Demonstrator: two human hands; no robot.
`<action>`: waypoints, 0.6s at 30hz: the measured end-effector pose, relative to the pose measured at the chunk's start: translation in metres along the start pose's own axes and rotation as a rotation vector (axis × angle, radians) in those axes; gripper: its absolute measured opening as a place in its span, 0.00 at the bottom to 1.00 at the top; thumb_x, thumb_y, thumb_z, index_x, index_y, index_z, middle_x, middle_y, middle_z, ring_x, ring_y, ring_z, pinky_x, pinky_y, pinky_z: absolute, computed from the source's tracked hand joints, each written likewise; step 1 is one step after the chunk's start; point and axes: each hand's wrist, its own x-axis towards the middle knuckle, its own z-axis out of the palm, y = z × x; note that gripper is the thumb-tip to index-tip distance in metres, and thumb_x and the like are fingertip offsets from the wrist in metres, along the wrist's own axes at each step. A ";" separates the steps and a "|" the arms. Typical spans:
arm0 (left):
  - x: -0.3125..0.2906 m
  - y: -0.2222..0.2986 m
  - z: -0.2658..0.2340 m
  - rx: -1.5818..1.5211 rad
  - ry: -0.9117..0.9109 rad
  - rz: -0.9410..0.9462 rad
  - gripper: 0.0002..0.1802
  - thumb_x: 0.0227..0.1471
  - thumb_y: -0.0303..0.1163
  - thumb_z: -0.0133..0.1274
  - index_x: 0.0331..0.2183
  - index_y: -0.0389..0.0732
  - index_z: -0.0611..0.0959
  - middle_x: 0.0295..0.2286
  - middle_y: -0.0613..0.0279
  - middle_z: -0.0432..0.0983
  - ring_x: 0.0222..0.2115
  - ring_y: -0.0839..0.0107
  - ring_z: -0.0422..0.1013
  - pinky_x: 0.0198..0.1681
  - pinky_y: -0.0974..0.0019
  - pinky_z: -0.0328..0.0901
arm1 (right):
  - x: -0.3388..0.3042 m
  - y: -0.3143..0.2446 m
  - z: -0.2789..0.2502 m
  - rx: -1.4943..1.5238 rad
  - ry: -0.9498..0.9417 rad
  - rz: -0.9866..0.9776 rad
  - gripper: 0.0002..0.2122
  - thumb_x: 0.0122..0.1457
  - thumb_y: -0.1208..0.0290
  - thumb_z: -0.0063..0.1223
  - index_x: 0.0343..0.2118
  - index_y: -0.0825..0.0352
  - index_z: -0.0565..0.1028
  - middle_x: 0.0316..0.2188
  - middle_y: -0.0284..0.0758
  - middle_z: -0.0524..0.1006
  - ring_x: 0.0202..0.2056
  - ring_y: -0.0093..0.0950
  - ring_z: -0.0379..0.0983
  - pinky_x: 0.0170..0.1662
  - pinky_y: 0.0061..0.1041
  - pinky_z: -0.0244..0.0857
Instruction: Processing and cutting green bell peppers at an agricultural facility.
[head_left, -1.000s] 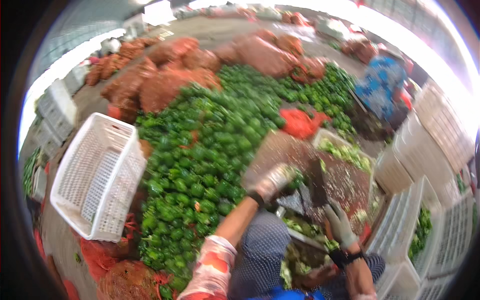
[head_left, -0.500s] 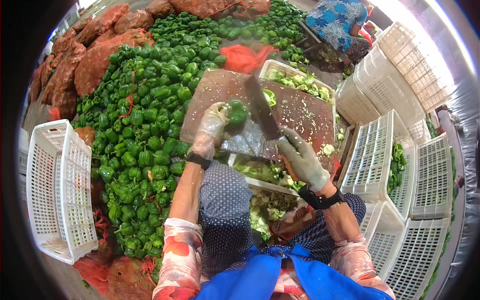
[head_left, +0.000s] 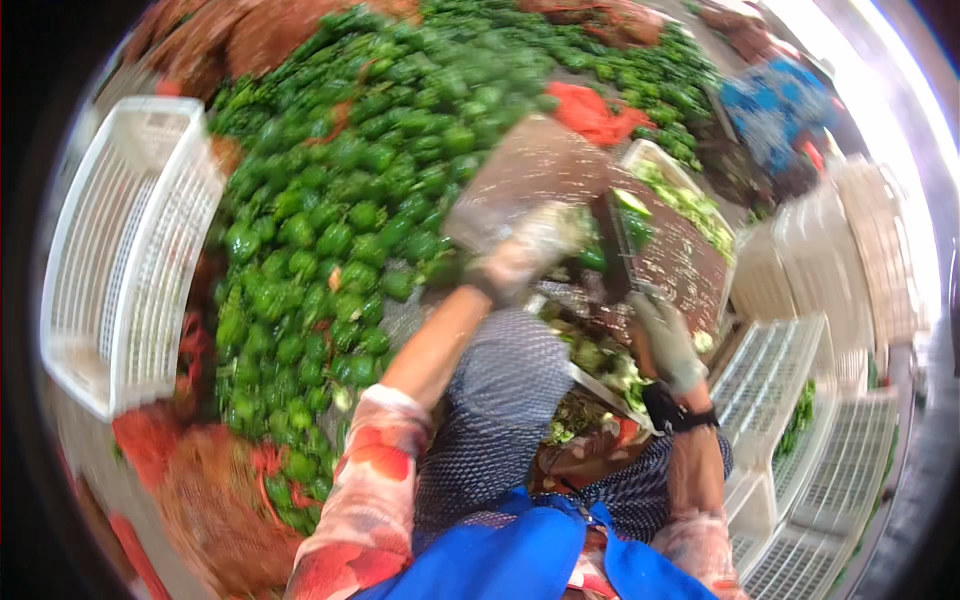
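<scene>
My gloved left hand (head_left: 543, 242), smeared by motion, is closed on a green bell pepper (head_left: 592, 250) at the middle of the brown cutting board (head_left: 540, 165). A cleaver (head_left: 613, 245) is gripped by its handle in my gloved right hand (head_left: 668, 340). Its dark blade stands upright along the pepper's right side; whether it has cut in, I cannot tell. Just right of the blade lies a cut pepper piece (head_left: 632, 204) with a pale face. Pale seeds are scattered over the board.
Heaped green peppers (head_left: 330, 240) spread left and beyond the board. White crates stand at the left (head_left: 120, 260) and right (head_left: 765, 375). A tray (head_left: 640, 150) of pepper scraps adjoins the board's far right edge. Farther right sits another person (head_left: 775, 110) in blue patterned clothing.
The view has turned left, shifting the scene rightward. My left hand and the pepper have come up close to the cleaver, whose blade is now more upright.
</scene>
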 end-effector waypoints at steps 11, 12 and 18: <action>-0.103 -0.030 -0.081 -1.370 0.638 -0.651 0.07 0.54 0.29 0.51 0.36 0.40 0.77 0.29 0.60 0.76 0.23 0.70 0.74 0.23 0.67 0.71 | -0.022 -0.027 0.018 -0.222 -0.032 -0.030 0.16 0.61 0.71 0.47 0.50 0.74 0.70 0.34 0.32 0.75 0.34 0.17 0.66 0.35 0.16 0.62; -0.118 -0.039 -0.091 -1.296 0.757 -0.751 0.07 0.56 0.32 0.50 0.35 0.38 0.76 0.27 0.58 0.76 0.20 0.68 0.74 0.19 0.67 0.70 | -0.018 -0.026 0.016 -0.225 -0.015 0.032 0.16 0.61 0.71 0.47 0.50 0.74 0.70 0.34 0.32 0.75 0.36 0.18 0.66 0.37 0.17 0.63; -0.186 -0.150 -0.023 -0.458 0.297 -0.983 0.13 0.54 0.38 0.52 0.29 0.37 0.79 0.17 0.63 0.72 0.16 0.74 0.66 0.21 0.68 0.63 | -0.023 0.027 -0.036 -0.193 0.053 0.112 0.15 0.63 0.73 0.45 0.51 0.75 0.68 0.47 0.38 0.70 0.43 0.25 0.69 0.44 0.22 0.67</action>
